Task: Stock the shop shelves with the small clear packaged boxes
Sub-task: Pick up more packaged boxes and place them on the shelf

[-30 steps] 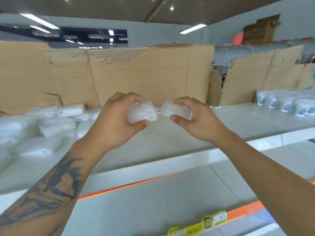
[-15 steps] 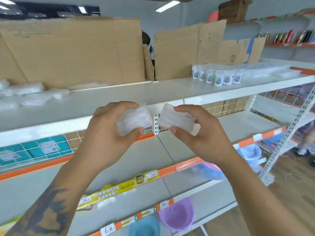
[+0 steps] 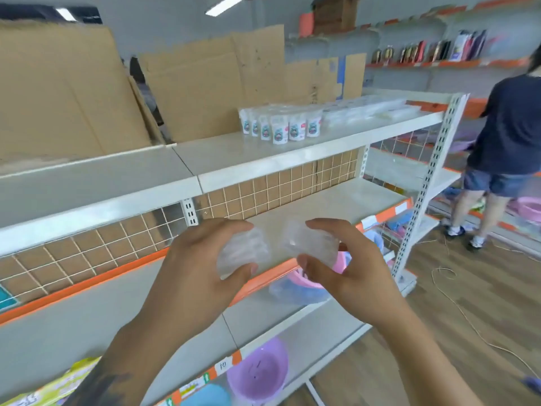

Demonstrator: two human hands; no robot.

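I hold two small clear packaged boxes in front of the white shelf unit. My left hand grips one clear box between thumb and curled fingers. A second clear box sits pinched in my right hand, thumb below and fingers on top. Both boxes hover close together, apart from each other, in front of the middle shelf's orange edge. More clear packages lie on the top shelf at the right.
Labelled white pouches stand on the top shelf before cardboard sheets. Purple and blue basins fill the lower shelves. A person in dark clothes stands at the right on the wooden floor, where a cord trails.
My view has swung right and down along the shelving. Both hands keep their boxes and have sunk from the top shelf's level to the middle shelf's edge. The standing person has come into view.
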